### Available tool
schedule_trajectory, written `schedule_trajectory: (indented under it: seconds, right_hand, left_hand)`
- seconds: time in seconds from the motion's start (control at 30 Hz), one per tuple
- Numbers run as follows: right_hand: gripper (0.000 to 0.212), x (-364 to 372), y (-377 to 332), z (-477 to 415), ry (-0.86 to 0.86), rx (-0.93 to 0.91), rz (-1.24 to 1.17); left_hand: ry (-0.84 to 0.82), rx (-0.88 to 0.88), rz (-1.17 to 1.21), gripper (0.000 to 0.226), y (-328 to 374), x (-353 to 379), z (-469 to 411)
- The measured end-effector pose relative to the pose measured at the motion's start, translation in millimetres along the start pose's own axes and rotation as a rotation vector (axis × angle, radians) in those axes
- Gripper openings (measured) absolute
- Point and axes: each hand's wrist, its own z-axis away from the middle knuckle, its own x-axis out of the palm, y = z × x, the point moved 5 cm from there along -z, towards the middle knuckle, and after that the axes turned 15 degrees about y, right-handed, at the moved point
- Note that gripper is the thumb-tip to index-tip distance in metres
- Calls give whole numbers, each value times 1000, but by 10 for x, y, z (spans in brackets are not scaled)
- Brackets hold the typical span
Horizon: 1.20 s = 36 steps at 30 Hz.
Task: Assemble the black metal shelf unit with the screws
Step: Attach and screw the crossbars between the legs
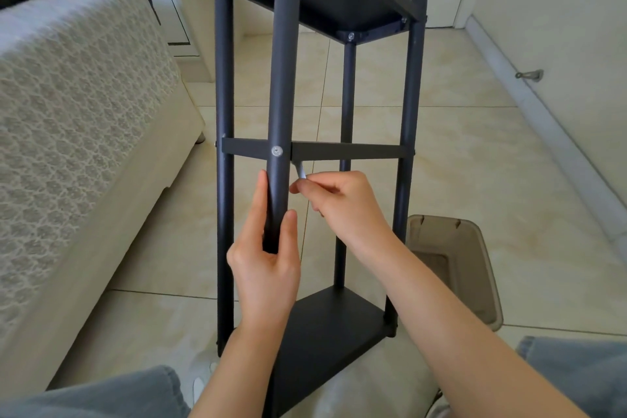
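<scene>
The black metal shelf unit (349,149) lies tilted toward me over the tiled floor, its round posts running away from me. A silver screw (277,151) sits in the near post where the middle crossbar joins it. My left hand (268,248) grips that near post just below the screw, thumb on one side and fingers on the other. My right hand (334,204) pinches a small silver hex key (301,172), whose tip reaches up under the crossbar beside the post. One black shelf panel (325,332) is near my knees, another at the far end.
A cream sofa with a lace cover (78,132) runs along the left. A beige plastic bin (454,268) stands on the floor at the right, behind the shelf. A wall with a door stop (529,75) is at the far right. My jeans-clad knees fill the bottom corners.
</scene>
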Motion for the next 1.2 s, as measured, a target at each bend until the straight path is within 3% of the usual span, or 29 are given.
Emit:
schedule_trajectory:
  seconds: [0.33, 0.6, 0.8, 1.2]
  right_hand:
    - [20, 211, -43, -60, -63, -47, 14]
    - [59, 348, -14, -179, -47, -116, 39]
    - [32, 442, -17, -188, 27, -262, 96]
    - [27, 678, 216, -122, 241, -339, -64]
  left_hand:
    - [38, -17, -5, 58, -51, -72, -138]
    - [77, 3, 2, 58, -108, -141, -205]
    - [83, 18, 2, 57, -119, -134, -216]
    - [93, 25, -14, 56, -130, -142, -213]
